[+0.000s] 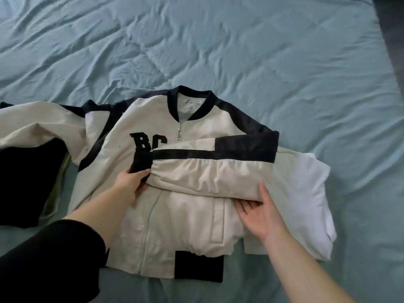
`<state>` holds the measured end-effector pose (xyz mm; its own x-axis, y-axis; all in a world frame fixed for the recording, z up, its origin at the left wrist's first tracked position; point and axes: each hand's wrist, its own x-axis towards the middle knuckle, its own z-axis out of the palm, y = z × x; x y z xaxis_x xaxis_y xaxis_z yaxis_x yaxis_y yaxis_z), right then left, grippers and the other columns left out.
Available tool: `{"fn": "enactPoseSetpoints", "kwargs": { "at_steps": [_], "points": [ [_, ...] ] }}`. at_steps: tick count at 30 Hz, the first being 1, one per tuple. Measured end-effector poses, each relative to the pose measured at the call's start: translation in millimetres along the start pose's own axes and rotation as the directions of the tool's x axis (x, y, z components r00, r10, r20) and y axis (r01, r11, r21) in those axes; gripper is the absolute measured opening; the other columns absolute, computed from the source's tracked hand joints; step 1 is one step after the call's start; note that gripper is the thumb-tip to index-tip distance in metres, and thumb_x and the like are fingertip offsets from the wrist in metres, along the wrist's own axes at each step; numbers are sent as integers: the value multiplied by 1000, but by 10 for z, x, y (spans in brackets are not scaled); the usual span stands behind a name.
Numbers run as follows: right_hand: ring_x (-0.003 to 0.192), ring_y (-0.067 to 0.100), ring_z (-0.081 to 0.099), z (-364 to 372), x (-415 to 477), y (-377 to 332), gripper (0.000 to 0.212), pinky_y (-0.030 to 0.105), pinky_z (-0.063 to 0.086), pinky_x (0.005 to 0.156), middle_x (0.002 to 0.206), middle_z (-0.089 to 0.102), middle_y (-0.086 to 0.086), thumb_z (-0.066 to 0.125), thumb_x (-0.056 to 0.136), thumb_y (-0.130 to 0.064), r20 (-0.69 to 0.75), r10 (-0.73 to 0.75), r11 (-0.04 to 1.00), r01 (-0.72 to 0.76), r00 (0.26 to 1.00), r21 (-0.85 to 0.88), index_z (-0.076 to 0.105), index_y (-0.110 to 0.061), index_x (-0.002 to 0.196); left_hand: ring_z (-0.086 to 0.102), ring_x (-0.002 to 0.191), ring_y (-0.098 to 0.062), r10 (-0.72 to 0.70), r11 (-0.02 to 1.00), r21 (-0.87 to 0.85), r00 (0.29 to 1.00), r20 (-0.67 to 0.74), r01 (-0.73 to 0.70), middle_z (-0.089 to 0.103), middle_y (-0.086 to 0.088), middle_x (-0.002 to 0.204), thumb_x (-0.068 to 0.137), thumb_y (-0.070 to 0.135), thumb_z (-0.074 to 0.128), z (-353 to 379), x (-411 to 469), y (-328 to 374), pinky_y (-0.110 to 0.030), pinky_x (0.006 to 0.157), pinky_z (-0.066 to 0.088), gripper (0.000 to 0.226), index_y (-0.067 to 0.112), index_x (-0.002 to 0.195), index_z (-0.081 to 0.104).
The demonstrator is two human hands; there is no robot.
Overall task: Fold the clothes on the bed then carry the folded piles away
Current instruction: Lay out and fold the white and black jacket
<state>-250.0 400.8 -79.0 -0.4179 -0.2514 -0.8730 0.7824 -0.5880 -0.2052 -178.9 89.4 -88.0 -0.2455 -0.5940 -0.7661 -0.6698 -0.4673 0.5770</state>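
Note:
A cream and navy zip jacket (175, 226) lies face up on the bed, collar away from me. Its right-hand sleeve (207, 171) is folded across the chest, covering part of the black letters. My left hand (131, 184) grips the sleeve's dark cuff. At the sleeve's lower edge my right hand (260, 211) lies palm up, its fingers tucked under the fabric and the thumb on top. The jacket's other sleeve (43, 125) stretches out flat to the left.
A white garment (310, 193) lies under the jacket's right side. A black folded garment (28, 182) with a green-yellow edge sits at the left. The wrinkled teal sheet (218, 44) covers the bed. A dark edge (391, 29) runs down the top right corner.

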Motion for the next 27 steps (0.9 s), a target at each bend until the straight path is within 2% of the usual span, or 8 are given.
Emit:
{"fn": "enactPoseSetpoints", "kwargs": {
  "at_steps": [5, 13, 17, 20, 22, 24, 25, 27],
  "points": [
    [104, 28, 61, 41, 129, 137, 31, 48, 47, 100, 115, 64, 8, 60, 91, -41, -155, -91, 994, 99, 984, 44, 58, -14, 108, 65, 79, -20, 59, 997, -62, 996, 65, -55, 67, -6, 96, 86, 18, 70, -104, 200, 174, -29, 64, 56, 33, 15, 118, 62],
    [97, 27, 67, 496, 210, 493, 29, 43, 57, 70, 113, 68, 12, 57, 95, -17, -166, -87, 996, 91, 982, 19, 56, -10, 123, 65, 83, -14, 384, 922, 28, 922, 51, -386, 66, -2, 99, 93, 15, 60, -527, 444, 916, -20, 59, 55, 25, 16, 118, 58],
    [90, 29, 70, 674, 258, 686, 45, 36, 62, 66, 101, 71, 21, 51, 98, -39, -221, -23, 939, -54, 975, -340, 57, 0, 119, 55, 115, -28, 442, 818, 449, 893, -86, -361, 57, -9, 128, 92, 12, 53, -560, 656, 970, -36, 96, 45, 42, 17, 134, 49],
    [72, 25, 74, 783, 141, 854, 63, 29, 58, 57, 75, 75, 11, 44, 94, -57, -125, -203, 525, 0, 971, -851, 67, 1, 84, 19, 143, -29, 569, 526, 803, 818, -86, -282, 19, -7, 157, 90, 21, 52, -422, 566, 825, -45, 116, 14, 74, 30, 151, 11],
    [69, 9, 70, 888, 64, 954, 51, 28, 55, 60, 69, 73, -6, 43, 95, -52, 168, -468, 136, 259, 867, -956, 67, -12, 74, -9, 148, -24, 685, 210, 860, 697, 211, -466, -6, -3, 161, 93, 40, 46, -256, 459, 631, -45, 116, -8, 79, 38, 149, -10],
    [92, -1, 63, 1041, 89, 1023, 29, 34, 52, 84, 94, 71, -15, 43, 97, -43, 498, -595, -225, 465, 631, -857, 67, -26, 94, -25, 144, -25, 661, -132, 804, 553, 508, -580, -19, -3, 159, 91, 60, 32, -106, 409, 447, -49, 113, -19, 77, 43, 145, -19],
    [114, 1, 56, 1129, 169, 1034, 29, 41, 42, 103, 118, 65, -14, 42, 98, -41, 607, -556, -396, 462, 567, -794, 61, -29, 116, -31, 141, -28, 616, -250, 774, 521, 591, -582, -23, -4, 158, 88, 68, 26, -64, 436, 386, -52, 112, -21, 77, 45, 144, -22],
    [148, 16, 15, 1246, 440, 975, 54, 49, -1, 119, 158, 24, -4, 29, 98, -53, 676, -407, -665, 309, 614, -680, 25, -35, 149, -37, 137, -31, 561, -332, 767, 538, 629, -549, -30, -6, 155, 81, 80, 16, -67, 597, 346, -55, 108, -26, 81, 47, 142, -26]
  ]
}}
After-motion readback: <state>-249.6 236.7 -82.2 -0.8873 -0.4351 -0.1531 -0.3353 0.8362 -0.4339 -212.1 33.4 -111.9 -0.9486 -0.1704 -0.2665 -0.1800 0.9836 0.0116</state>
